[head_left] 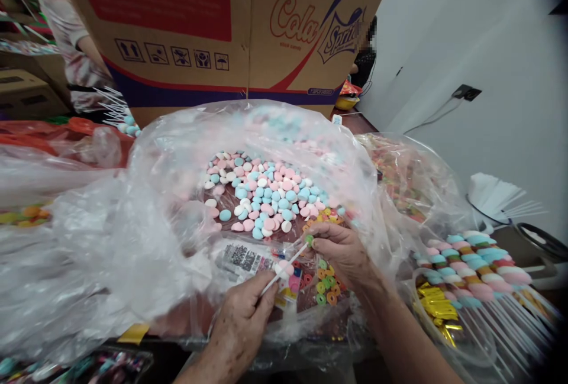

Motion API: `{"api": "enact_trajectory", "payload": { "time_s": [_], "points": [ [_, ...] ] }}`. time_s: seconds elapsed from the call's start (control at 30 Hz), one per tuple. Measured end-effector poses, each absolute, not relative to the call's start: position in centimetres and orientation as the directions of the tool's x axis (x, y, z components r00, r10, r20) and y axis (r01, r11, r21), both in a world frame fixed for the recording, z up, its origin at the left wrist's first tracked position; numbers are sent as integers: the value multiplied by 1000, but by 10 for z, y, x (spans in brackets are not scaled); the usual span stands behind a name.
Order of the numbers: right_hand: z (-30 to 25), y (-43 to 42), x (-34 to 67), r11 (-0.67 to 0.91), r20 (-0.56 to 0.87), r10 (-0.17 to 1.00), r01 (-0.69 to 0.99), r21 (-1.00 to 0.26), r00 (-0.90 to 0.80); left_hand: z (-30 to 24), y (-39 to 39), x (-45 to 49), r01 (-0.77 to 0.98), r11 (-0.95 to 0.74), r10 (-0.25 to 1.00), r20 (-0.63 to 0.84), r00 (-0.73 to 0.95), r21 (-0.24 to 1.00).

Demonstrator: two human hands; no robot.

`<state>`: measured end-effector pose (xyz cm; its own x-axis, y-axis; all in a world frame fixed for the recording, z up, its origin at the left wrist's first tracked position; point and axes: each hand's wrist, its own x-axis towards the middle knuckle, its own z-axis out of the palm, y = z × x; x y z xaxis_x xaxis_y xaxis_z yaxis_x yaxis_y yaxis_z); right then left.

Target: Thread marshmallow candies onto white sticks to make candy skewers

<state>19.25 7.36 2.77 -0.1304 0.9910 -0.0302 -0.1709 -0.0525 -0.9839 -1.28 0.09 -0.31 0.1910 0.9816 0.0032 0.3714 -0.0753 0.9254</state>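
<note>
A thin white stick (pixel 268 284) is gripped in my left hand (pixel 242 312), slanting up to the right. A pale pink candy (pixel 284 268) sits on the stick just past my fingers. My right hand (pixel 336 252) pinches a small green ring candy (pixel 309 241) at the stick's upper end. Below my right hand lie orange and green gummy rings (pixel 327 284). Beyond both hands, a large clear bag (pixel 173 135) lies open, with pink, blue and white round candies (pixel 266 194) in it. A printed label (pixel 244 258) lies in front of them.
Behind the bag stands a tall cardboard box (pixel 177 11). To the right are finished-looking candy skewers (pixel 479 265), gold ties (pixel 437 307) and a bundle of white sticks (pixel 494 197). Crumpled plastic (pixel 102 254) covers the left side. A person's sleeve (pixel 66 23) shows at far left.
</note>
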Motion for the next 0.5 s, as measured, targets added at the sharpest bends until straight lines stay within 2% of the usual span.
{"api": "enact_trajectory", "payload": {
  "time_s": [0.1,0.2,0.3,0.4,0.5],
  "points": [
    [28,73,195,102,98,987,21,-995,-131,-3,1,-13,354,-81,982,15,187,932],
    [30,69,191,246,184,945,216,-945,-270,-3,1,-13,350,-77,984,15,177,934],
    [31,59,181,347,209,894,319,-882,-396,-3,0,-14,346,-44,986,-14,164,937],
    [32,50,173,352,195,887,342,-871,-418,-2,0,-14,291,20,993,-52,106,957],
    [34,52,173,240,117,932,340,-909,-343,0,-1,-12,177,95,995,-98,6,980]
  ]
}}
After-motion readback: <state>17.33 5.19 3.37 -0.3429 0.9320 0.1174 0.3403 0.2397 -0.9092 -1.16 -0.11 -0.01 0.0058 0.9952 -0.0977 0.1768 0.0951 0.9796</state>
